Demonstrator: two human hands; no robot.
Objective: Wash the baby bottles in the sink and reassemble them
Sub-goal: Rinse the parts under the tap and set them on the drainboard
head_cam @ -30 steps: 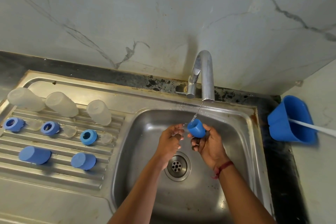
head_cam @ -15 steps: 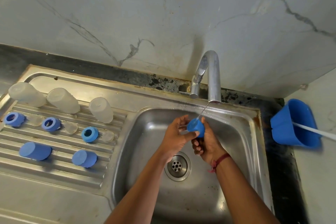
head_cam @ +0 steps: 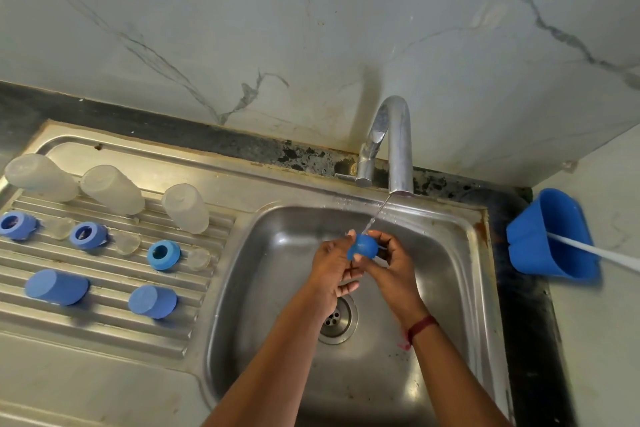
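Observation:
Over the steel sink (head_cam: pixel 460 288), both hands hold a blue bottle cap (head_cam: pixel 363 247) under a thin stream from the tap (head_cam: pixel 394 146). My left hand (head_cam: pixel 334 267) wraps its fingers round the cap's left side. My right hand (head_cam: pixel 389 262) grips it from the right. On the ribbed drainboard (head_cam: pixel 104 315) lie three clear bottles (head_cam: pixel 112 189), three blue screw rings (head_cam: pixel 163 254), three clear teats (head_cam: pixel 127 242) and two more blue caps (head_cam: pixel 152 301).
A blue holder (head_cam: pixel 550 236) with a white brush handle (head_cam: pixel 595 251) stands on the dark counter right of the sink. The drain (head_cam: pixel 337 319) lies below my hands. A marble wall rises behind the tap.
The cap's closed end now faces up under the water; a second ago its open mouth showed. My left hand has closed in round it.

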